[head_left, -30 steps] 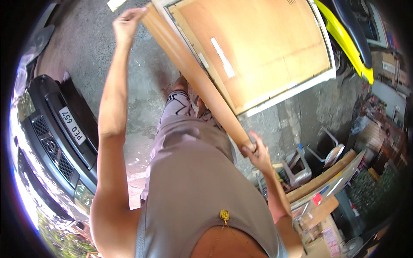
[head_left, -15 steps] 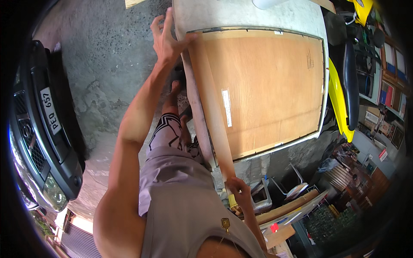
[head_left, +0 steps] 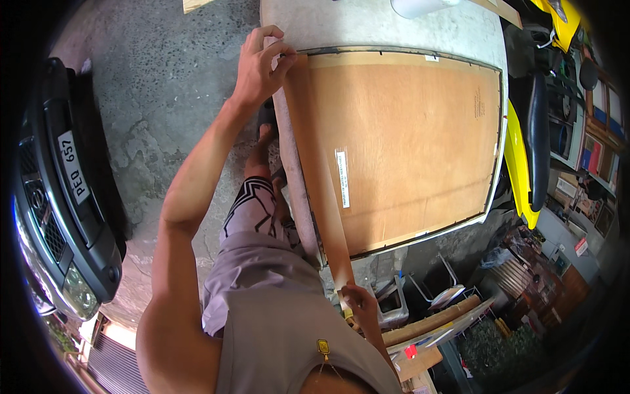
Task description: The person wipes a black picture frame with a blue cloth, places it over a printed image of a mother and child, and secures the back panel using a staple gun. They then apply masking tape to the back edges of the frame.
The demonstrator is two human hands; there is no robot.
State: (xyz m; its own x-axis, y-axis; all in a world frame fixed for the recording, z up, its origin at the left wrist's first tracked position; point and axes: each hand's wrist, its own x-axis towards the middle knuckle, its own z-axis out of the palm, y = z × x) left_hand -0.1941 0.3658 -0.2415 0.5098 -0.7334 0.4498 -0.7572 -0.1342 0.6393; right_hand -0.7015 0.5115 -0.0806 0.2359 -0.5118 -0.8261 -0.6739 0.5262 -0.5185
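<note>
A framed wooden panel (head_left: 407, 144) lies flat, its plain plywood face up, with dark edging and a white label. A long strip of brown packing tape (head_left: 315, 157) runs along its left side, from the far corner past the near edge. My left hand (head_left: 262, 69) is at the far left corner beside the tape's end, with fingers loosely bent and thumb and fingertips apart. At the tape's near end, my right hand (head_left: 361, 305) is closed on the tape roll, mostly hidden by the fingers; a yellowish part shows beside them.
Under the panel is a pale-topped table (head_left: 341, 23); a white cylindrical object (head_left: 420, 6) stands at its far side. A car front (head_left: 65, 190) is at the left over the concrete floor (head_left: 151, 131). A yellow and black motorcycle (head_left: 518, 157) is at the right, with stools and clutter nearer.
My left hand's fingers have bent in from a stretched pose, and its thumb has drawn back from the panel corner. My right hand still holds the near end of the tape.
</note>
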